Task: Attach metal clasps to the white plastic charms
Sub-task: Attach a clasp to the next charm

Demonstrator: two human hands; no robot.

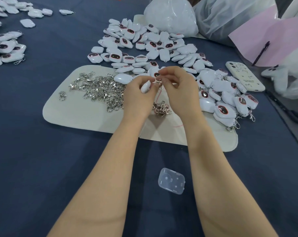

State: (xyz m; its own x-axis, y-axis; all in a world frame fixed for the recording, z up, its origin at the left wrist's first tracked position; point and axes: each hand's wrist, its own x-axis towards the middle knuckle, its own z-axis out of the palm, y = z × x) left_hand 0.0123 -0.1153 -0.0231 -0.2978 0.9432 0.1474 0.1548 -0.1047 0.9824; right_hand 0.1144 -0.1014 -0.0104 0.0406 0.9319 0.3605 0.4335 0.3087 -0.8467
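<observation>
**Clasp meets charm, mid-air over the mat**

The person's left hand (139,95) grips one white charm (145,87), fingers curled round its body. The charm is edge-on to the camera, held above the cream mat (73,115). The right hand (179,89) pinches a small clasp (160,82) betw. thumb & forefinger, just beside the charm's upper end. The two hands nearly touch. Can't tell if the clasp is already hooked into the charm: too small, and fingers cover the join. What looks like a thin pink thread (158,95) hangs below the hands.

Handling, as a judgement: the charm looks light, hard-shelled & glossy, so prob. slippery. It is best held by its flat faces w/ the loop end poking out, approx. as the left hand has it. The clasp is stiff metal & tiny. It should be taken by the body, not the swivel end, or it may spin away from the loop.

Supplies: a silver clasp pile (100,90) lies on the mat to the left, w/ a few rose-toned clasps (161,108) just under the hands. A heap of bare charms (144,45) lies beyond the mat. Finished charms (228,101) w/ clasps on are stacked at the right, next to a phone (245,76). A clear plastic case (171,181) sits on the blue cloth (42,168), nearer the person.
</observation>
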